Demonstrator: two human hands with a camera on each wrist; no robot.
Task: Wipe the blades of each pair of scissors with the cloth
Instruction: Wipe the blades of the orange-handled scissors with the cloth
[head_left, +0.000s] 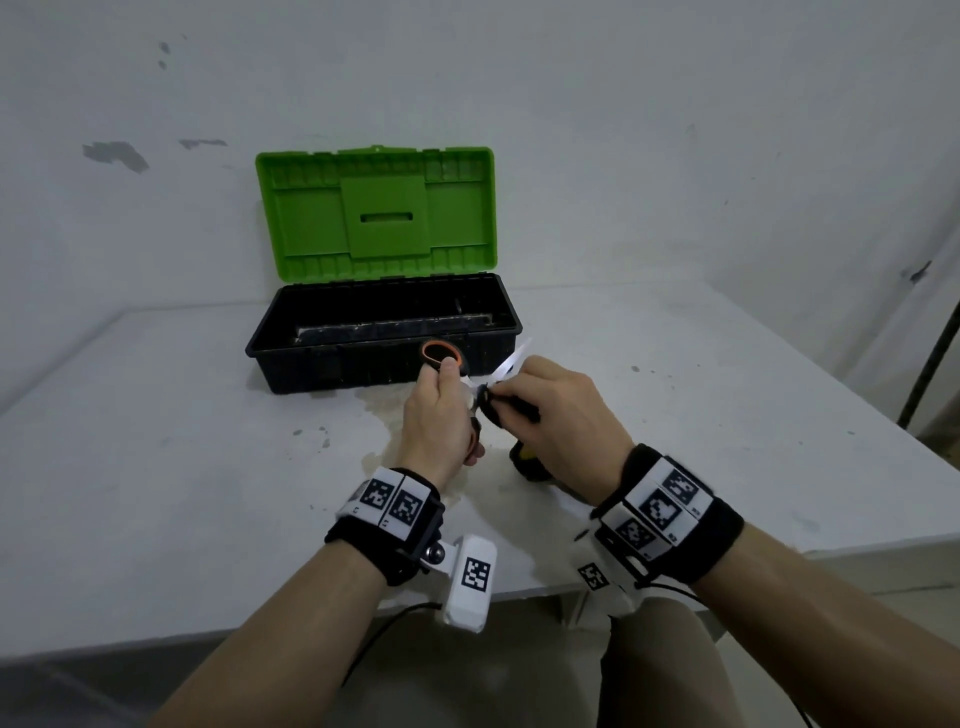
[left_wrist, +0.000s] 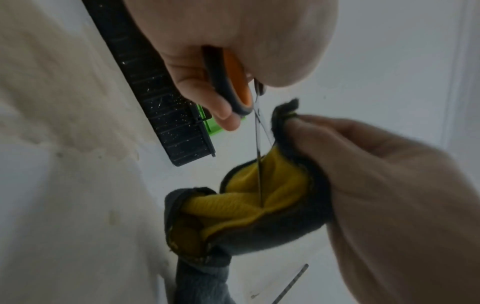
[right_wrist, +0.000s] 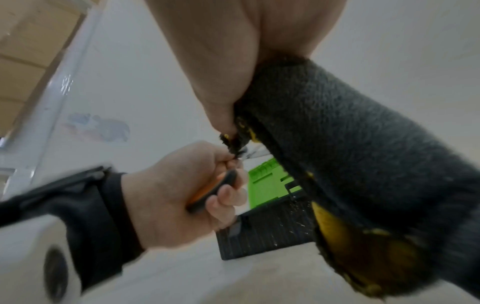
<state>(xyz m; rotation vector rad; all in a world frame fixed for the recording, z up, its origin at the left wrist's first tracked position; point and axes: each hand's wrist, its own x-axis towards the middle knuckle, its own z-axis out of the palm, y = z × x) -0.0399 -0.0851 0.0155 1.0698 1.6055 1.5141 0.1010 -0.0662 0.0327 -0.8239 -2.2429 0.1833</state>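
My left hand (head_left: 441, 410) grips the black-and-orange handles of a pair of scissors (head_left: 441, 354), held above the table in front of the toolbox. The blades (head_left: 511, 359) are spread apart and point up to the right. My right hand (head_left: 561, 410) pinches a dark grey cloth with a yellow inner side (left_wrist: 249, 197) around one blade (left_wrist: 259, 174) near the pivot. The cloth (right_wrist: 350, 144) hangs down below my right hand, and its lower end (head_left: 530, 462) reaches toward the table. In the right wrist view my left hand (right_wrist: 182, 191) holds the orange handle (right_wrist: 207, 191).
An open toolbox with a black base (head_left: 384, 338) and an upright green lid (head_left: 376, 213) stands just behind my hands. The white table (head_left: 156, 441) has a stained patch under my hands; its front edge runs close to my forearms. A thin metal piece (left_wrist: 293, 283) lies on the table.
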